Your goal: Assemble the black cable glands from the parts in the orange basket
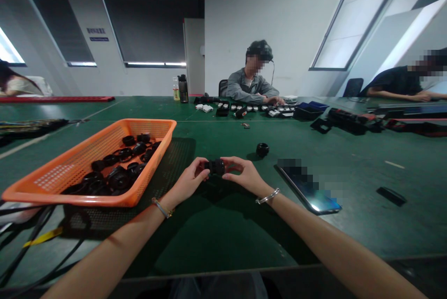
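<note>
A small black camera lens (pixel 216 167), ribbed and roughly cylindrical, is held on its side just above the green table. My left hand (pixel 193 177) pinches its left end between thumb and fingers. At the opposite end, my right hand (pixel 245 175) grips it with thumb below and fingers on top. The finer details of the lens are too dark to make out. Another short black lens-like piece (pixel 262 150) stands on the table, beyond my right hand. To the left, an orange plastic basket (pixel 153 173) contains several black round lens-like parts (pixel 118 179).
Right of my right forearm lies a phone (pixel 310 192), with a small black piece (pixel 391 195) farther right. Cables (pixel 42 229) run by the basket's near corner. Across the table a person (pixel 253 80) handles small parts near dark boxes (pixel 309 109). Bottles (pixel 182 88) stand at the back.
</note>
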The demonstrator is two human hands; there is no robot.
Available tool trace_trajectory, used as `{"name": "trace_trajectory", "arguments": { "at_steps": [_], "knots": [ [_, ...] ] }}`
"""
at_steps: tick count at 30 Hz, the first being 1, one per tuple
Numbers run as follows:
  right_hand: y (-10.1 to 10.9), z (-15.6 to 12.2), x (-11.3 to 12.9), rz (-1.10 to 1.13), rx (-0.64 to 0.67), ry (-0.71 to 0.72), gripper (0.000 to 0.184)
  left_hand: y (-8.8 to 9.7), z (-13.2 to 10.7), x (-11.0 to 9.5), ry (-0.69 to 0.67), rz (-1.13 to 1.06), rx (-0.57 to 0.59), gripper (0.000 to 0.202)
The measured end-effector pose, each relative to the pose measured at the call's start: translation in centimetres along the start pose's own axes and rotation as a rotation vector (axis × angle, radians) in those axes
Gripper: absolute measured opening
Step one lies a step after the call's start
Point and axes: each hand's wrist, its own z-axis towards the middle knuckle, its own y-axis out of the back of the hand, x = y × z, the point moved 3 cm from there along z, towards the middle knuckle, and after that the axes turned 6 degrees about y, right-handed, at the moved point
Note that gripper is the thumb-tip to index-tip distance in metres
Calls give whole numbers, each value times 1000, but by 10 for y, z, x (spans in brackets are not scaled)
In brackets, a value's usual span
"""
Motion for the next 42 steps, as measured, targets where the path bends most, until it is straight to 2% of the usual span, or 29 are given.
{"name": "trace_trajectory", "arguments": {
  "at_steps": [10,16,21,28,35,42],
  "knots": [
    [-3,0,0,-59,-63,69,35,-1,0,-2,24,18,-16,23],
    [-4,0,0,18,-88,65,49,-2,0,-1,19,16,-8,24],
    [-3,0,1,-39,-79,43,36,-2,-1,-3,24,22,-10,23],
    [-1,-1,4,-76,-69,-1,36,-2,-2,-6,26,33,-21,21],
    [1,-1,-2,-37,-27,16,42,-2,-3,-8,31,32,-13,21],
    [1,0,-4,-62,-39,2,40,-3,-3,-9,47,32,-21,21]
  ]
}}
